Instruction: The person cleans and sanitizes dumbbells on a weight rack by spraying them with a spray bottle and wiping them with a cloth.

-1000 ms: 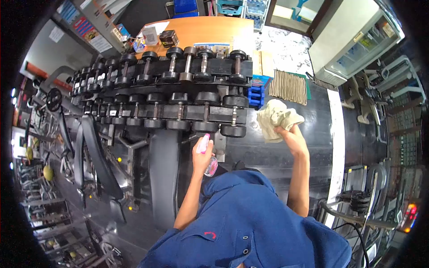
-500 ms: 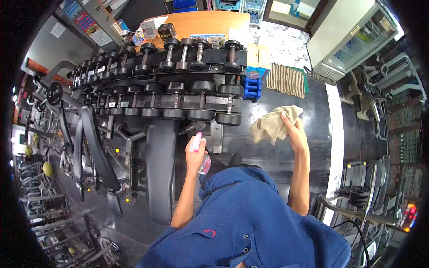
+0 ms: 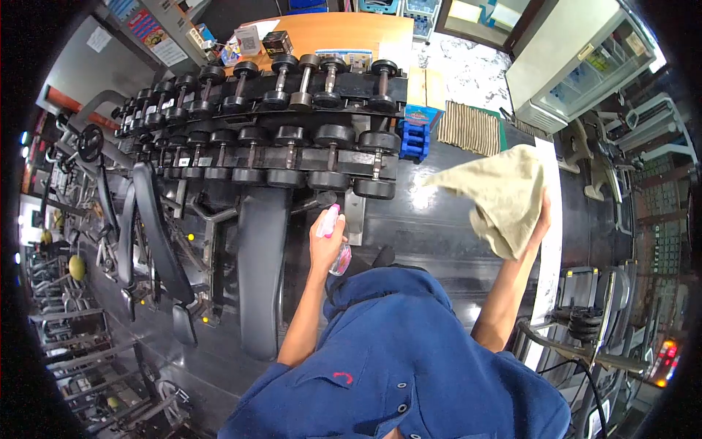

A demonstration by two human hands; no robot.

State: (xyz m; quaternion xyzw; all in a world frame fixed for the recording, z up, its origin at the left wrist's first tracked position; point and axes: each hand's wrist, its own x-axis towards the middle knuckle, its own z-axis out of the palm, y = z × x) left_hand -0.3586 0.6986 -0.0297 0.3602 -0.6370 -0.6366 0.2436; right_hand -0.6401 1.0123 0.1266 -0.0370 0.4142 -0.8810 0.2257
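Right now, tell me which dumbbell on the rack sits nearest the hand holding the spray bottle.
The rightmost dumbbell on the lower row. Its front head hangs just above and right of the left hand with the pink spray bottle; the others sit further left or on the upper row.

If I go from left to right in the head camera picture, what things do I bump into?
Black bench → dumbbell rack → left hand with the pink spray bottle → blue crate → beige cloth in the right hand → white fridge.

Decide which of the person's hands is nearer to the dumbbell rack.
Left. The left hand, gripping a pink spray bottle, sits just below the dumbbell rack. The right hand, holding a beige cloth, is well off to the rack's right.
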